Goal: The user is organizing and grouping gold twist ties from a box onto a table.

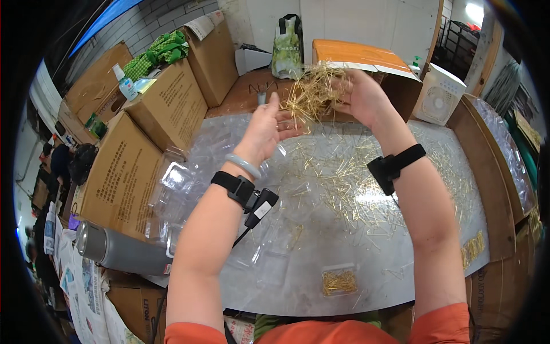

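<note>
A tangled clump of thin gold wire hooks (314,94) is raised above the far part of the table, between my two hands. My left hand (266,123) cups the clump's left side, thumb up and fingers stretched under its lower edge. On the other side, the fingers of my right hand (364,97) curve round the clump, and its wires partly cover the fingertips. Many loose gold wire hooks (349,195) lie scattered below on the grey tabletop (252,295). Near the front edge stands a small clear plastic box (339,281) with a heap of the same hooks in it.
Clear plastic boxes (200,166) cover the table's left side. Cardboard cartons (123,178) and a grey flask (123,249) border it. At the back are a green-and-white bag (286,49), an orange-topped carton (358,54) and a white fan (440,94).
</note>
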The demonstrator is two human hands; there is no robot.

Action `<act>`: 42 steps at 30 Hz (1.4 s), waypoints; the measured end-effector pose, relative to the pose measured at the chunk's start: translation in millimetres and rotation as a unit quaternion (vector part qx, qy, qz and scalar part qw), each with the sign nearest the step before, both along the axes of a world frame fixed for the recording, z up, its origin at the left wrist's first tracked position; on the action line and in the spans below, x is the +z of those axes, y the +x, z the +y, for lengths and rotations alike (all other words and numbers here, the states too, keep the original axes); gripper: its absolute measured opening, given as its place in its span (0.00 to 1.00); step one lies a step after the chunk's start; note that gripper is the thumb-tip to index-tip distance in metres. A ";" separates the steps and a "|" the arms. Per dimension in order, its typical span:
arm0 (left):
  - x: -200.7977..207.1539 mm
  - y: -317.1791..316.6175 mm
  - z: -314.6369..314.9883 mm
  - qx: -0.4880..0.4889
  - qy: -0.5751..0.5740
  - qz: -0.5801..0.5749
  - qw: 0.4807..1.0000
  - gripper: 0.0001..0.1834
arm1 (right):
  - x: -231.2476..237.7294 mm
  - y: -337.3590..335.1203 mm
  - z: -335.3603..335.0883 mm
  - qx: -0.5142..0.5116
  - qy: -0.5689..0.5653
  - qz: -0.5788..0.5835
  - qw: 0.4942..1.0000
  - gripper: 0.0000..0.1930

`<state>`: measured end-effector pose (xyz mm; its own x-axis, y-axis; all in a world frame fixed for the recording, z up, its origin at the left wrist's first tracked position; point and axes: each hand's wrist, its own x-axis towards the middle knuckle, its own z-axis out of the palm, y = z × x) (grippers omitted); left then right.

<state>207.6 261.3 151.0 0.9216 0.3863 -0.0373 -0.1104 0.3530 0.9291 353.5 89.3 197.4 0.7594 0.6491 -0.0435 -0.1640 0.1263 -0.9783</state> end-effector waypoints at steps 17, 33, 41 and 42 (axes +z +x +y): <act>16.2 15.2 16.9 0.089 0.672 0.013 0.735 0.18 | 2.3 28.3 -28.6 0.019 -0.293 -0.452 0.842 0.27; 2.7 41.2 0.7 0.007 0.236 0.031 0.971 0.11 | -40.2 60.4 -61.3 -0.127 0.194 0.037 0.972 0.26; -3.5 41.2 -17.8 -0.036 0.031 0.002 0.999 0.14 | -45.2 1.5 -35.6 -0.022 0.279 0.151 0.948 0.41; -3.7 41.1 -19.1 -0.035 0.029 0.003 0.999 0.14 | -49.0 3.6 -36.1 -0.011 0.297 0.145 0.944 0.39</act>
<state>248.7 242.2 147.3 0.9465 0.3218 -0.0230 -0.0805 0.3047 0.9490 357.1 53.2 148.4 0.7854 0.6082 0.1150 -0.4046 0.6451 -0.6482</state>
